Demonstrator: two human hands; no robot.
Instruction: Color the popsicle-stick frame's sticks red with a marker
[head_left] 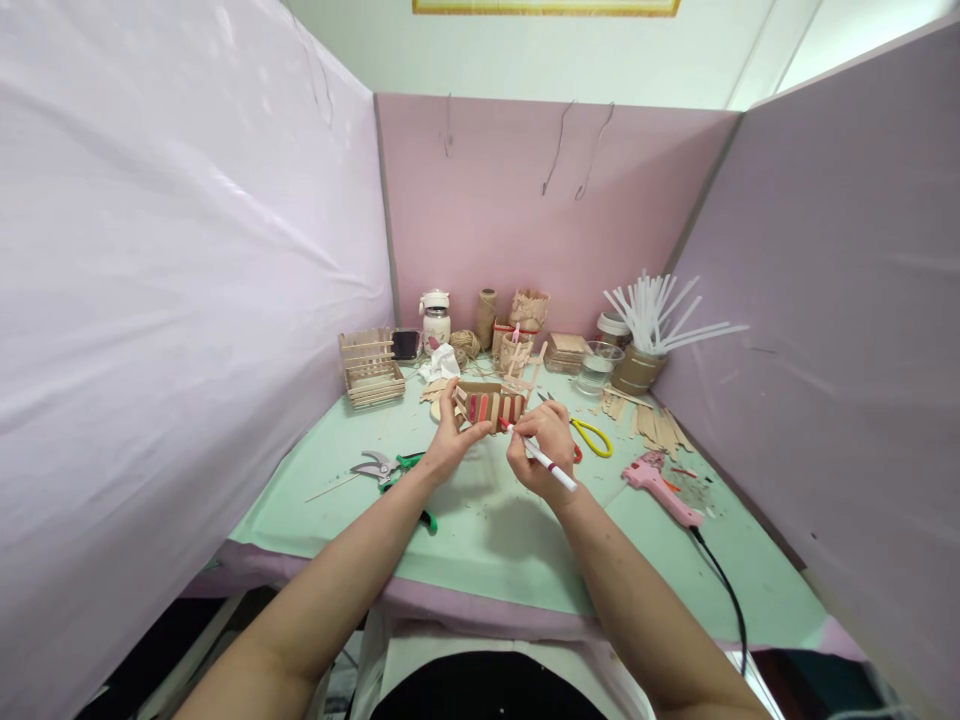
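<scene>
Near the middle of the table, my left hand [452, 436] grips the left end of a small wooden stick box [486, 408]. Its front is made of upright sticks, several of them coloured red or pink. My right hand [545, 447] is closed around a white marker [551, 467] with a dark red band. The marker's red tip meets the lower front of the box, right of its middle. Scissors with yellow and red handles [592, 437] lie just beyond my right hand.
Green-handled pruning shears [384, 468] lie at left, a pink glue gun [664, 490] with a black cord at right. Behind stand a stick basket [373, 385], a jar [436, 325], a water bowl [598, 368] and a pot [637, 370] of white glue sticks.
</scene>
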